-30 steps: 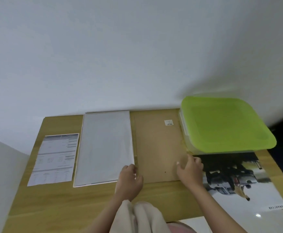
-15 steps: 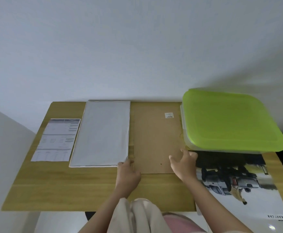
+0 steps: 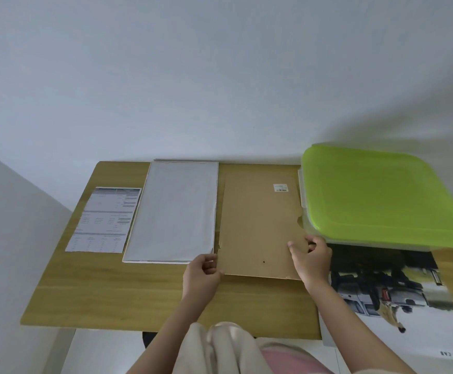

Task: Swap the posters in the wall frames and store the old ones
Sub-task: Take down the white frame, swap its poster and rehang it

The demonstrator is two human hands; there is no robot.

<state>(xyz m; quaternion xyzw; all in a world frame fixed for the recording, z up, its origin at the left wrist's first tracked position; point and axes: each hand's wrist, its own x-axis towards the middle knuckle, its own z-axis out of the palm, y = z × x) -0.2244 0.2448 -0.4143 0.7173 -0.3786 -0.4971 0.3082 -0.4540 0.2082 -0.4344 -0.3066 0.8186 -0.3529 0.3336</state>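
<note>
The right hand (image 3: pixel 311 259) has its fingers (image 3: pixel 296 245) curled over the right edge of the brown backing board (image 3: pixel 257 225), thumb on top, pinching it just below a small notch in that edge. The left hand (image 3: pixel 202 276) grips the board's near left corner, fingers closed on the edge. The board lies flat on the wooden surface (image 3: pixel 106 292), with bare wood open toward the person from both hands. Directly right of the right hand, touching the board's edge, stands a clear storage box with a green lid (image 3: pixel 381 195); the lid is on and its contents cannot be made out. Below that hand a car poster (image 3: pixel 398 298) lies partly under the box and overhangs the near edge. Just left of the left hand lies a grey sheet (image 3: pixel 174 211), close alongside the board, and beyond it a printed page (image 3: pixel 104 220). A small white label (image 3: pixel 280 187) sits near the board's far right corner.
</note>
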